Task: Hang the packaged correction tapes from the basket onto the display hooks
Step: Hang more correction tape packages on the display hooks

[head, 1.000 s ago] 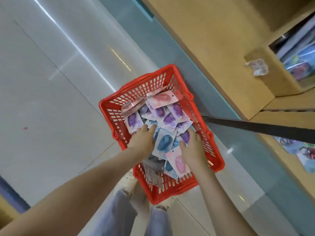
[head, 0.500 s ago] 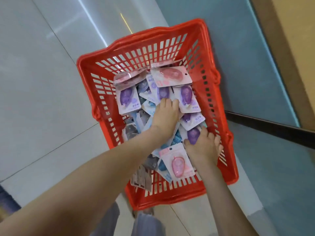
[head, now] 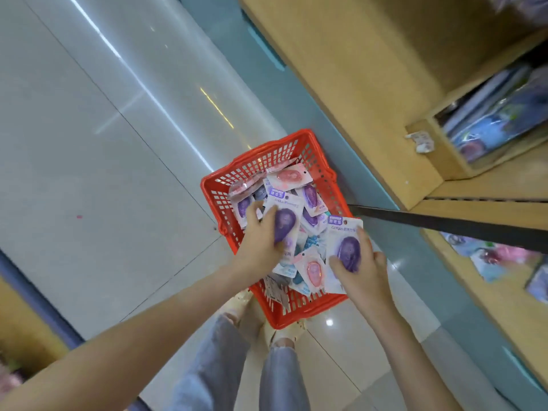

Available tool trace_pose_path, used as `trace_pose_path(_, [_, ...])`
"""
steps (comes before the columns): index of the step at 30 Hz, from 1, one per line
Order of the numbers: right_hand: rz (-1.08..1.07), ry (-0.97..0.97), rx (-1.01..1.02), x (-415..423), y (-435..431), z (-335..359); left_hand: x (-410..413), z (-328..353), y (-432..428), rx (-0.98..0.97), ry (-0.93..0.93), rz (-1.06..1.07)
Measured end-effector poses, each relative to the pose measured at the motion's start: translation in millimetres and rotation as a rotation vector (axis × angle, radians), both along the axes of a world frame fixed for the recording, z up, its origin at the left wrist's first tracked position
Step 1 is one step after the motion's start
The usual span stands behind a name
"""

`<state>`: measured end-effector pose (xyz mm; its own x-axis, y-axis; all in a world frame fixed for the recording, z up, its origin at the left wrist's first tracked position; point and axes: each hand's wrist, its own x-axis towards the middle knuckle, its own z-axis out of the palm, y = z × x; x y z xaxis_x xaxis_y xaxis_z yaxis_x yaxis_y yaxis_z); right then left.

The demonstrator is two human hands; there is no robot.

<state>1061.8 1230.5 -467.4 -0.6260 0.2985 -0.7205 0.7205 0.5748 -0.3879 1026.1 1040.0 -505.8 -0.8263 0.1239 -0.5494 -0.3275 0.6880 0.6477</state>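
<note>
A red plastic basket (head: 216, 200) stands on the floor, filled with several carded correction tapes in purple, pink and blue. My left hand (head: 261, 241) grips a purple correction tape pack (head: 285, 222) lifted above the pile. My right hand (head: 360, 272) holds a second purple pack (head: 344, 241) over the basket's right rim. A pink pack (head: 289, 176) lies on top at the far end, another pink pack (head: 312, 269) near my right hand. No display hooks are clearly visible.
A wooden display shelf unit (head: 370, 84) rises to the right, with packaged goods (head: 498, 114) in a compartment and more items (head: 489, 256) on a lower shelf. A dark strap (head: 444, 223) crosses from the basket to the right. My legs (head: 246, 366) stand behind the basket on glossy floor.
Both hands went from reaching into the pile to each lifting out a purple pack. The view pulled back and up, bringing the shelf unit into sight again.
</note>
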Motion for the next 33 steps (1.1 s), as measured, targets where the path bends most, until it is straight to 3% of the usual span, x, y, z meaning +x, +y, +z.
trace_pose_path(8, [0.033,0.388,-0.113,-28.6,-26.8,249.7,-44.5,260.9,-13.4,0.416,0.212,-0.088])
trace_pose_path(14, [0.139,0.687,-0.119,-27.0,3.8,416.5,-46.3,429.7,13.0,0.728,0.233,-0.170])
trace_pose_path(21, [0.256,0.905,0.048,37.8,51.4,567.3,2.1,576.5,58.2,0.694,0.567,-0.373])
trace_pose_path(33, [0.299,1.228,0.364,174.2,145.3,733.6,112.7,744.7,162.1,0.794,0.957,-0.524])
